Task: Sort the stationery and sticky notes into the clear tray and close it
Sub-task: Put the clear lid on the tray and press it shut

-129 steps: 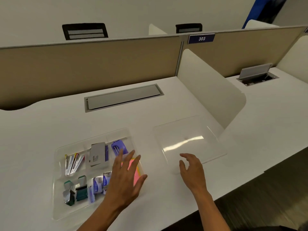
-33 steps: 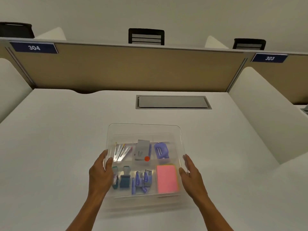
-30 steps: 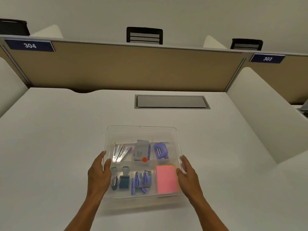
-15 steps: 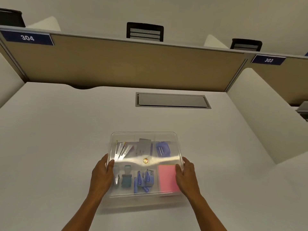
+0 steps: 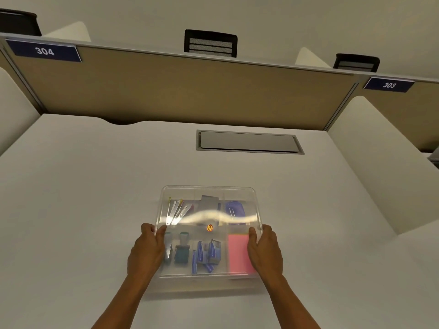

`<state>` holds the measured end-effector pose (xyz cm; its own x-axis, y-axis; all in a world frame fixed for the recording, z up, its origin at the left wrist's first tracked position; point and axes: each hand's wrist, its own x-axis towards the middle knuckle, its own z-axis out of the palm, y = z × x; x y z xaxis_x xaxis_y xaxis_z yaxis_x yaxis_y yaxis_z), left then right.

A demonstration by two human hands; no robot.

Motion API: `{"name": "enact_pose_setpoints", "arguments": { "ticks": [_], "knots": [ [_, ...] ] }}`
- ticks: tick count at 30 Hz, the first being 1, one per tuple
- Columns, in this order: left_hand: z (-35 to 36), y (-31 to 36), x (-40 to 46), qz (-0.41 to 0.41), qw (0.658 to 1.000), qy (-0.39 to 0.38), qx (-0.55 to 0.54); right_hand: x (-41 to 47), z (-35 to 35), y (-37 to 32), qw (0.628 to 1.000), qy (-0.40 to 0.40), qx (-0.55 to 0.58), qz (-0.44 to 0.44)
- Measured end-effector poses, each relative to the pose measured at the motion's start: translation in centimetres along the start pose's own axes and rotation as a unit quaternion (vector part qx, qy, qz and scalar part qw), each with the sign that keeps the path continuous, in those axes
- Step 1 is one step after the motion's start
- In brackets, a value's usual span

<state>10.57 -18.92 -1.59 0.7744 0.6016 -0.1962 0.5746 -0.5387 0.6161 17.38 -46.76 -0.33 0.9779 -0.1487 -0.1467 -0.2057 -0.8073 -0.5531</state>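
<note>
1. Compared with the frame from over four seconds back, the clear tray (image 5: pixel 209 231) now lies in the middle of the white desk (image 5: pixel 83 198), in front of the person, rather than off to the left with its lid lying apart on the right.
2. The clear lid (image 5: pixel 209 193) now sits over the tray; a wavy band of glare runs across it, and whether it is fully pressed down cannot be told.
3. Against the frame half a second ago, the hands grip the same side edges, and the tray's place on the desk looks about the same.
4. The left hand (image 5: pixel 145 252) clasps the tray's left edge, thumb tip over the top rim, fingers wrapped down the outer side and hidden.
5. The right hand (image 5: pixel 264 251) mirrors it on the right edge, thumb on the rim beside the pink sticky notes (image 5: pixel 238 254).
6. Both forearms reach up from the bottom of the view, angled inward toward the tray.
7. Inside, the near row holds grey and green clips (image 5: pixel 180 250) at left, blue items (image 5: pixel 205 256) in the middle, and the sticky notes at right.
8. The far row holds silver strips (image 5: pixel 175 210), a grey box (image 5: pixel 209 203) and a purple item (image 5: pixel 235 208).
9. A grey cable hatch (image 5: pixel 249 142) lies farther back, well apart from the tray.
</note>
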Motion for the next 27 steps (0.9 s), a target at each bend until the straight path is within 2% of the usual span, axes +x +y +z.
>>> {"name": "enact_pose_setpoints", "arguments": {
  "ticks": [9,13,16,19,22,27],
  "knots": [
    [0.5,-1.2,-0.1,0.027,0.998,0.037,-0.045,0.0,0.6,0.6,0.999,0.034,0.031,-0.002],
    [0.7,-1.4,0.0,0.023,0.997,0.033,-0.070,0.2,0.3,0.7,0.999,0.010,0.043,0.008],
    [0.7,-1.3,0.1,0.010,0.996,0.017,-0.090,0.5,0.3,0.6,0.997,-0.001,0.044,0.059],
    [0.6,-1.1,0.1,-0.010,0.993,-0.004,-0.118,1.2,0.6,0.9,0.992,-0.045,0.051,0.105],
    [0.6,-0.8,0.1,-0.013,0.992,-0.010,-0.124,1.7,0.5,1.2,0.991,-0.080,0.048,0.097],
    [0.4,-0.9,0.1,-0.006,0.995,-0.005,-0.097,1.3,0.4,1.0,0.994,-0.065,0.021,0.084]
  ]
}}
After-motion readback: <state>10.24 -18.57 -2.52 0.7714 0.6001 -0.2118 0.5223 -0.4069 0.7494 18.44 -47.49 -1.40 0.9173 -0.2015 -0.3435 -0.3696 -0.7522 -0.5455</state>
